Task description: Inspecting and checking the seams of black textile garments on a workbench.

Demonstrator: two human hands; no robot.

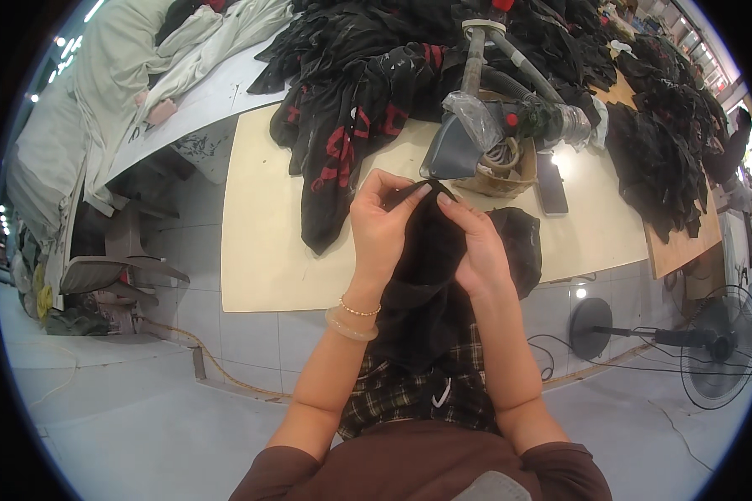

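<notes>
The tabletop (255, 250) is a smooth, cream-coloured panel with straight edges. The floor (194, 259) below it is laid with pale tiles. A pedestal fan (718, 338) with a round base is at the right; a grey-brown chair (117, 263) is at the left, near a heap of off-white cloth (63, 138).

The black fabric piece (430, 238) is at centre, over the near edge of the tabletop, and hangs toward the lap. It is soft and matte, with loose folds. Both hands hold its upper edge: the left hand (380, 221) and the right hand (480, 246) each pinch it narrowly between thumb and fingers, just beside each other.

Crumpled black garments (342, 108) with red markings cover the far side. Right of centre are a woven basket (501, 182), a flat, rectangular smartphone (551, 185) and a ribbed grey hose (474, 63).
</notes>
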